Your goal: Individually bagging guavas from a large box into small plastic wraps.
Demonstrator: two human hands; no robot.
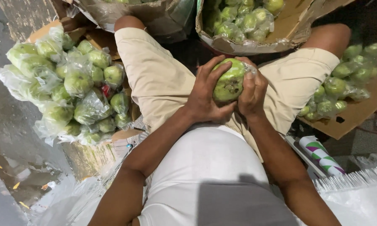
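A seated person in beige shorts and a white shirt works among heaps of bagged fruit, the largest a pile of green guavas in clear plastic bags spilling over flattened cardboard at the person's left side. Ahead, between the knees, an open brown cardboard box lined with plastic holds more bagged green fruit, and a smaller cluster of wrapped guavas lies on a cardboard sheet to the right. A stack of clear plastic bags sits at lower right, just beside a paper cup with green and purple stripes lying on its side. Over the lap, both hands close around a single green guava with brown blemishes: the left hand cups it from the side with fingers spread, while the right hand presses thin clear film against its other flank, fingers curled. The film looks thin, so a hard pull could likely tear it, and the fruit, held above the gap between the thighs, could slip to the wet floor if the grip loosens. No readable label shows on any package.
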